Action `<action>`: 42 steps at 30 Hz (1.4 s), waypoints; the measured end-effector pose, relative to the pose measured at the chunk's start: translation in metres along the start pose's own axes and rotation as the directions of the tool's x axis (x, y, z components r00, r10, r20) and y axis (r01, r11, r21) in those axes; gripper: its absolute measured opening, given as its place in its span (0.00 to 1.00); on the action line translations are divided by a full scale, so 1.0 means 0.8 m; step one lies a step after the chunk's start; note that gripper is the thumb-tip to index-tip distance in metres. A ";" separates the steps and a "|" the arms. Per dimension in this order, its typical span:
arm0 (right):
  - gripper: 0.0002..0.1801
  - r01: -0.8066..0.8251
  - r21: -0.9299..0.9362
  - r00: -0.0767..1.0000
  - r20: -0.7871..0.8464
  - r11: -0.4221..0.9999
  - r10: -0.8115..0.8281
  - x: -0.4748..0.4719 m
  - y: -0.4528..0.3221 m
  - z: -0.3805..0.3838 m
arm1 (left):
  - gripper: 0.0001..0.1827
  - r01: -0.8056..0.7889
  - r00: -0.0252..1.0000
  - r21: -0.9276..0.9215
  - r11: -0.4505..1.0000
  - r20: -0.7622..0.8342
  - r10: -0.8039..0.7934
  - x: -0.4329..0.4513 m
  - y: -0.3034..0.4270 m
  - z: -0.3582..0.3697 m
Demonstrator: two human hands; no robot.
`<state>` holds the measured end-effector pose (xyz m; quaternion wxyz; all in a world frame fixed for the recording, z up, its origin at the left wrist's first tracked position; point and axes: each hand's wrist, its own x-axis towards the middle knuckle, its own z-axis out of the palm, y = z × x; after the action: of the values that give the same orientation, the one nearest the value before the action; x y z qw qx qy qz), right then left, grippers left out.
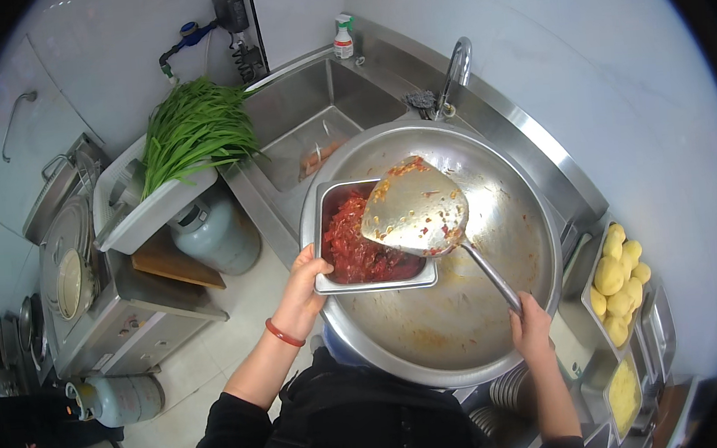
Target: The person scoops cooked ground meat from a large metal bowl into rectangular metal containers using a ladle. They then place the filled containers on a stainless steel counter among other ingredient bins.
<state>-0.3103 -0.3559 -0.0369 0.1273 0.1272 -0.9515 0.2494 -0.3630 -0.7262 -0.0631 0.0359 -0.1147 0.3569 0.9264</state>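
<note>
My left hand [306, 282] grips the lower left rim of a rectangular stainless steel pan [379, 284]. Chopped red chilli mixture [360, 243] fills much of the pan. In my right hand [532, 324] is the handle of a wide metal wok spatula [424, 209], its blade smeared with red bits and yellow seeds. That blade lies over the pan's right side and hides part of the chilli. Beneath both is a large round stainless steel basin [494, 257], with oily streaks and scraps on its inner wall.
Behind the basin are a steel sink [300, 121], a curved faucet [462, 61] and a spray bottle [343, 39]. Green leafy stalks [196, 129] heap over a white crate [162, 217] at left, near a gas cylinder [217, 235]. Peeled potatoes [615, 279] fill a container at right.
</note>
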 end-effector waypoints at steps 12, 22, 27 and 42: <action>0.14 0.051 -0.069 0.978 0.206 0.996 -0.036 -0.016 0.001 0.001 | 0.15 0.005 1.000 0.144 0.990 0.014 -0.007 0.001 -0.007 -0.002; 0.11 -0.661 0.750 0.749 0.660 0.002 0.060 -0.014 -0.027 -0.022 | 0.17 0.017 0.998 0.118 0.993 0.054 -0.023 0.006 -0.011 -0.017; 0.13 -0.654 0.713 0.725 0.686 -0.253 0.062 -0.015 -0.032 -0.021 | 0.17 0.002 0.998 0.114 0.994 0.060 -0.009 0.002 -0.008 -0.016; 0.11 -0.441 0.147 0.477 0.874 -0.885 -0.093 -0.015 0.032 0.052 | 0.20 -0.072 0.997 0.074 0.995 0.016 0.071 -0.026 0.040 -0.013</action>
<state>-0.3144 -0.3532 -0.0871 -0.3564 -0.2932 -0.0431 0.8861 -0.3457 -0.7570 -0.0447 0.0091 -0.0942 0.3950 0.9138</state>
